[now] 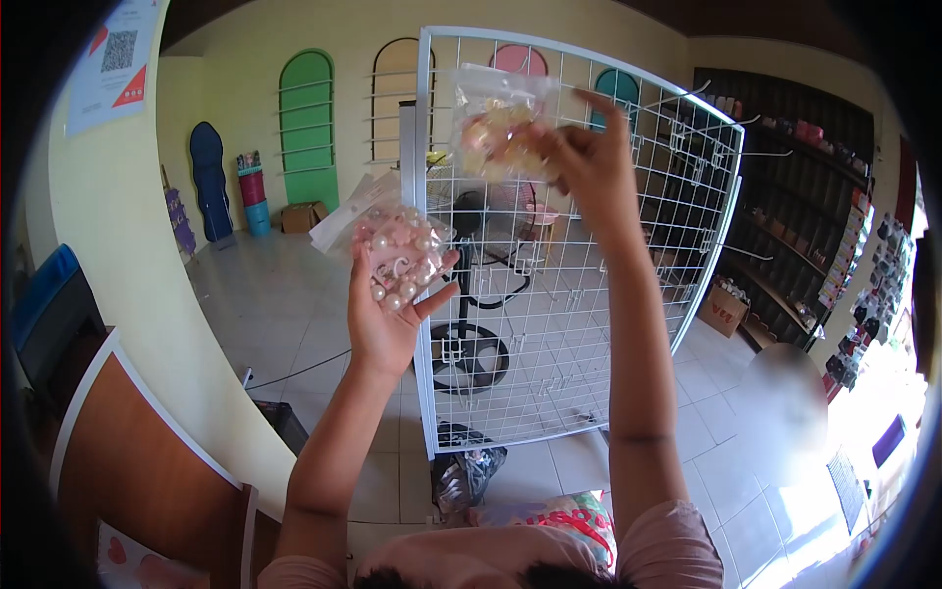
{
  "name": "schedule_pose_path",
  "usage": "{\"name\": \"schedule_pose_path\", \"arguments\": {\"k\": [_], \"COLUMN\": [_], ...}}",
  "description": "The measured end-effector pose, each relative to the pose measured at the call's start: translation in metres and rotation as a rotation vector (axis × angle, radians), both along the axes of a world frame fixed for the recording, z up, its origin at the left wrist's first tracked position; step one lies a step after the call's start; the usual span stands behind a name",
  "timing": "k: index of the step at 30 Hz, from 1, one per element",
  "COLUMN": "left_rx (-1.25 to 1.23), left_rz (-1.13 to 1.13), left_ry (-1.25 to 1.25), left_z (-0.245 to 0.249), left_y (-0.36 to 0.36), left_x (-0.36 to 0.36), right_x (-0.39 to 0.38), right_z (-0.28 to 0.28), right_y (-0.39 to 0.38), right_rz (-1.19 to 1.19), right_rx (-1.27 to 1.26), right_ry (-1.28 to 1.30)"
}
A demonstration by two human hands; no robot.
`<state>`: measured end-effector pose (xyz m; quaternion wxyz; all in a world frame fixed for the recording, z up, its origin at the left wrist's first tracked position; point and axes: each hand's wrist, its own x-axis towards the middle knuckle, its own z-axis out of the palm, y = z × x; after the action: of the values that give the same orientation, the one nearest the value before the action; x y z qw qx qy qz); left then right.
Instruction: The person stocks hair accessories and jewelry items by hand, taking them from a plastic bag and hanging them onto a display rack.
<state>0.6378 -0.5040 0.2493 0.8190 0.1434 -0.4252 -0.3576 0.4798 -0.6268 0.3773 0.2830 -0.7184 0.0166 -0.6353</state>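
My left hand (388, 314) is raised and holds a stack of clear packets of pink bead accessories (392, 245) in its palm. My right hand (586, 162) is lifted higher and grips one clear packet with pale yellow and pink beads (496, 123) against the upper part of a white wire grid display panel (549, 324). Several metal hooks (731, 123) stick out of the grid at its upper right. Both arms reach up from the bottom of the view.
A black bag (466, 471) and a colourful bag (559, 515) lie on the tiled floor at the grid's foot. A standing fan (481, 285) is behind the grid. Dark shelves (795, 196) line the right wall. A wooden counter (137, 461) stands at left. A person (785, 412) is at lower right.
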Motion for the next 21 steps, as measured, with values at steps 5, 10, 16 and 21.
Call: {"name": "schedule_pose_path", "arguments": {"k": [5, 10, 16, 21], "left_rx": [0.012, 0.056, 0.116, 0.130], "left_rz": [0.048, 0.090, 0.128, 0.140], "left_ry": [0.016, 0.064, -0.027, -0.084], "left_z": [-0.008, -0.014, -0.016, -0.016], "left_y": [0.002, 0.007, 0.012, 0.016], "left_x": [0.010, 0.012, 0.015, 0.014], "right_x": [-0.011, -0.011, -0.004, 0.006], "right_z": [0.031, 0.030, 0.023, 0.016], "right_y": [-0.006, -0.002, -0.004, -0.012], "right_rz": [-0.135, -0.162, -0.113, -0.146], "right_rx": [-0.087, -0.052, 0.000, -0.032], "right_ry": [0.007, 0.073, 0.042, 0.060]}}
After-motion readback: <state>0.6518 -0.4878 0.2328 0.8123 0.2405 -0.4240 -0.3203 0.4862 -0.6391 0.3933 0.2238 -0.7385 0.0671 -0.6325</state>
